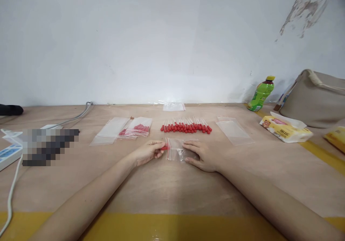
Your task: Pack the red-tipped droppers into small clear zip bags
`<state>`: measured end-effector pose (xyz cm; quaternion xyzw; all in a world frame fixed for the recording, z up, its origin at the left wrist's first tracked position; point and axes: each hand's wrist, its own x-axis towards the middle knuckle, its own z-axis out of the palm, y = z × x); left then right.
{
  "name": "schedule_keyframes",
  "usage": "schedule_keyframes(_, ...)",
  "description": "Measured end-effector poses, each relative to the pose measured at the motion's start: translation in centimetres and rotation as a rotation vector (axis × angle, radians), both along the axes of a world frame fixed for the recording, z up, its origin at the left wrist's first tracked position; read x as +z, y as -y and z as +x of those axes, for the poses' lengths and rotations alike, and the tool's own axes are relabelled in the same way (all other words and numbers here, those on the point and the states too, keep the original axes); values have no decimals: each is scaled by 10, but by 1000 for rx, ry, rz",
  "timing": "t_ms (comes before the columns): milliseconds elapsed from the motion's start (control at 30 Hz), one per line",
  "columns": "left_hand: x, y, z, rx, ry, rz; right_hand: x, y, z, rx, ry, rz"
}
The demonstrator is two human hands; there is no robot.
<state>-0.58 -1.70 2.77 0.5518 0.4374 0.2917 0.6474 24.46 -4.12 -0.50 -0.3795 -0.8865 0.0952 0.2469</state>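
In the middle of the table, my left hand point(149, 151) is closed, thumb and fingers pinching something red point(164, 148) at the mouth of a clear zip-lock bag point(174, 150). It looks like a red-tipped stick, but the fingers hide most of it. My right hand point(202, 155) grips the bag's other end, fingers on its far edge and thumb on the near one. Just beyond the bag lies a row of red-tipped sticks point(185, 127), heads toward me. To their left are filled bags point(138, 127) with red tips inside, overlapping flat bags point(109, 130).
More flat bags point(234, 129) lie on the right, and another bag point(174, 107) is by the wall. Further right are a green bottle point(261, 94), a yellow tissue pack point(287, 128) and a beige handbag point(312, 100). A power strip point(10, 155) and cables occupy the left.
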Motion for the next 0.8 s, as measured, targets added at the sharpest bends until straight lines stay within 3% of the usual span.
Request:
schedule_keyframes(67, 1, 1, 2, -29, 10, -52, 1, 0, 0, -2, 9, -4)
schedule_keyframes(167, -1, 0, 4, -88, -74, 36, 2, 1, 0, -14, 20, -12)
schedule_keyframes(333, -6, -3, 1, 0, -174, 152, 1, 1, -1, -6, -12, -31)
schedule_keyframes(500, -7, -1, -1, -101, -152, 135, 0, 0, -1, -50, -106, -89)
schedule_keyframes(700, -8, 1, -1, -260, -295, 400, 8, 0, 8, -33, -92, -156)
schedule_keyframes(800, -12, 1, -4, -258, -368, 499, 12, -1, 17, -26, -85, -180)
